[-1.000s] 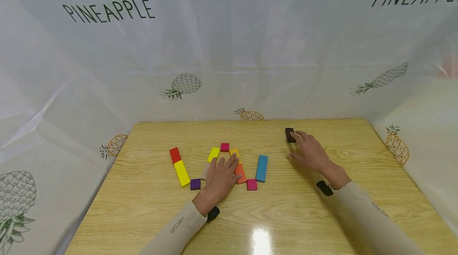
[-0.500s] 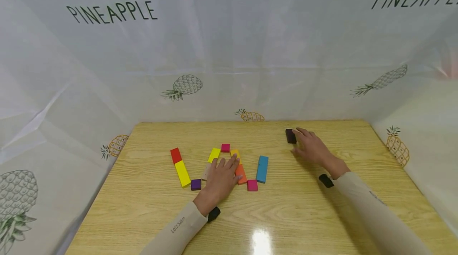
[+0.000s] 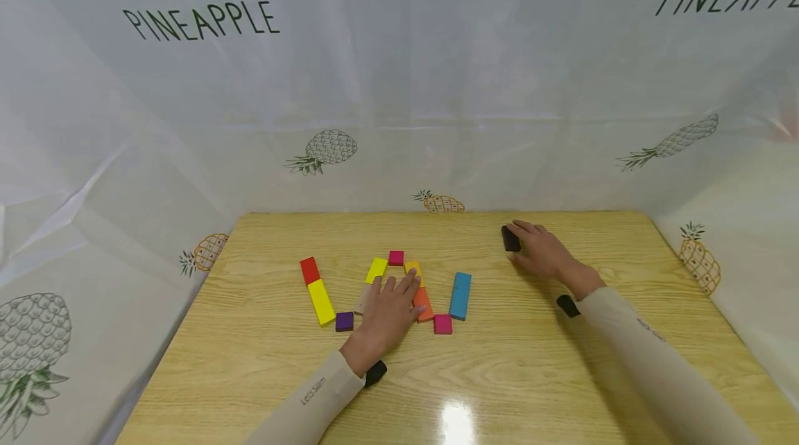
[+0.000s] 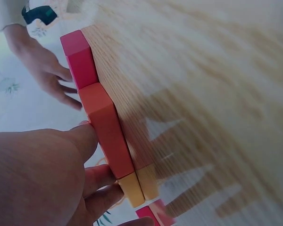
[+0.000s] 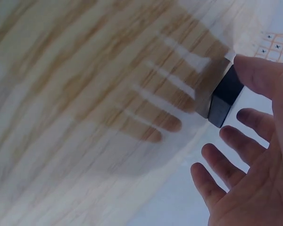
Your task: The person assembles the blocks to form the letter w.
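In the head view my left hand (image 3: 388,310) rests with spread fingers over the middle blocks, covering part of the beige block (image 3: 361,301). Its thumb touches the orange block (image 3: 423,304), and the fingertips lie near the amber block (image 3: 413,269). At the back right, a black block (image 3: 508,240) lies on the table by the thumb and forefinger of my right hand (image 3: 542,253). In the right wrist view the thumb is at one end of this black block (image 5: 225,96); the other fingers extend apart from it.
The zigzag row also holds a red block (image 3: 309,270), yellow blocks (image 3: 321,303), a purple block (image 3: 345,321), magenta blocks (image 3: 442,324) and a blue block (image 3: 460,296). A pineapple-print sheet (image 3: 399,168) hangs behind the wooden table (image 3: 499,369).
My right hand has shifted slightly forward beside the black block, which now sits slightly turned. The left hand and the coloured blocks keep their places; the head view has drifted a little.
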{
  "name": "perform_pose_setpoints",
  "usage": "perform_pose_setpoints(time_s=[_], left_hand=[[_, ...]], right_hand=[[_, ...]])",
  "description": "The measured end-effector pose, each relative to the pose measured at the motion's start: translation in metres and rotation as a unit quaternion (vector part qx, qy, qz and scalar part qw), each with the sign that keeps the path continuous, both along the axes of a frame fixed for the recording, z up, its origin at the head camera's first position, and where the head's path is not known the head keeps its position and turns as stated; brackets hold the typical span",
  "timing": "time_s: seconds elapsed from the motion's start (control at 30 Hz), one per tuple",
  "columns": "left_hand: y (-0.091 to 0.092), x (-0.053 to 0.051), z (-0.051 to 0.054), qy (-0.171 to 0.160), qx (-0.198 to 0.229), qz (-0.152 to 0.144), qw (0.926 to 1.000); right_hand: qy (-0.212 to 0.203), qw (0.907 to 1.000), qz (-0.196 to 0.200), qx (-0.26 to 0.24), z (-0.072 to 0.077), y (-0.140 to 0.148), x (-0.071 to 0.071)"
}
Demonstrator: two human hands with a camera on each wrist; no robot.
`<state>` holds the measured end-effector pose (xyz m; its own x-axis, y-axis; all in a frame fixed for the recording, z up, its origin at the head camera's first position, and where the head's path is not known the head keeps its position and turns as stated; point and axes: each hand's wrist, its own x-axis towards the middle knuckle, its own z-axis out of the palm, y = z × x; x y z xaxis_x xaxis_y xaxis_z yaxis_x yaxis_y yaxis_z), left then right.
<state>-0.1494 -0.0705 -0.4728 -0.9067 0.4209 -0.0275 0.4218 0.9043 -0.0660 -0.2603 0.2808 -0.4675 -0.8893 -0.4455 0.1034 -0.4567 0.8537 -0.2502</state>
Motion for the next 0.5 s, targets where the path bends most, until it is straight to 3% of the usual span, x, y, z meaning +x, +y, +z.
perform_pose_setpoints(time_s=[0.23, 0.5], left_hand=[[0.0003, 0.0, 0.0004, -0.002, -0.001, -0.003, 1.0], [0.0005, 0.0015, 0.0004, 0.019, -0.022, -0.008, 0.9995]], right_hand=[[0.014, 0.9996, 0.008, 0.023, -0.0002, -0.0011, -0.0026], [0.043, 0.9989, 0.006, 0.019, -0.0025, -0.0041, -0.0023]])
